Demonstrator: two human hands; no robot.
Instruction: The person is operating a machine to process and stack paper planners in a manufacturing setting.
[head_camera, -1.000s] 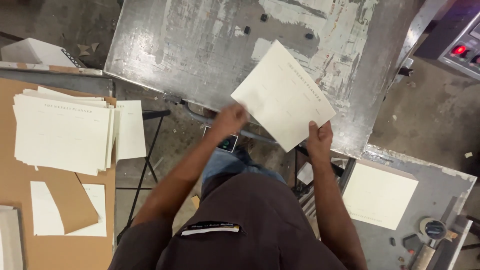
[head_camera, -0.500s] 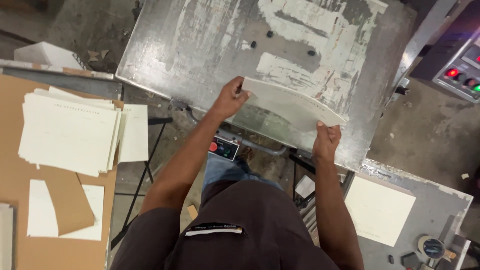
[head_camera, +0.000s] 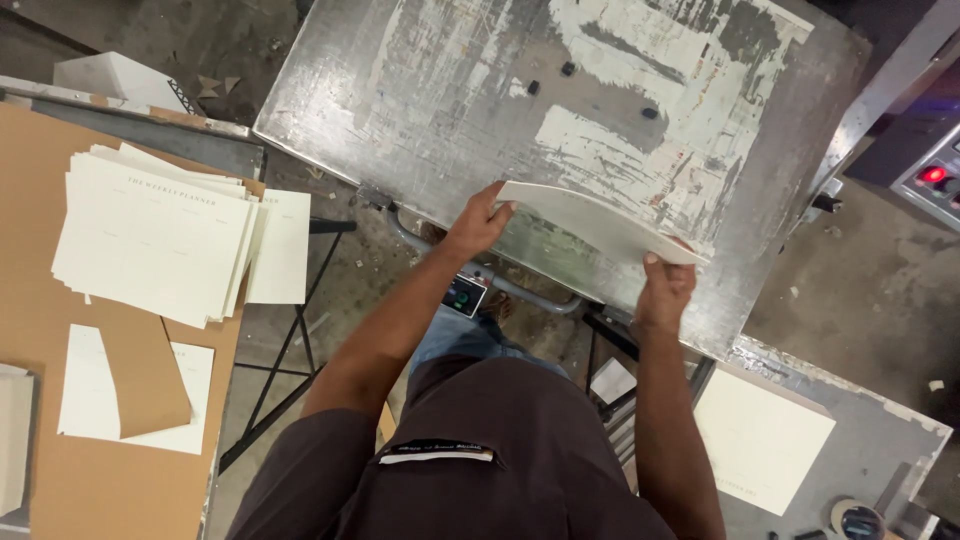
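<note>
Holding a cream sheet of card (head_camera: 600, 225) by two corners, the left hand (head_camera: 478, 222) and right hand (head_camera: 662, 290) each have their grip clamped on its edge. It hovers tilted over the scuffed metal worktop (head_camera: 420, 90). A stack of printed sheets (head_camera: 160, 235) lies well apart, left.

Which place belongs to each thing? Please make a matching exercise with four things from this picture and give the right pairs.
Things:
1. cream sheet
2. stack of printed cards
3. red light
4. roll of tape

Places:
A. bottom right corner
B. on the brown board at the left
C. between the left hand and the right hand, over the metal table
D. on the control panel at the right edge

Pairs: 1-C, 2-B, 3-D, 4-A
</note>
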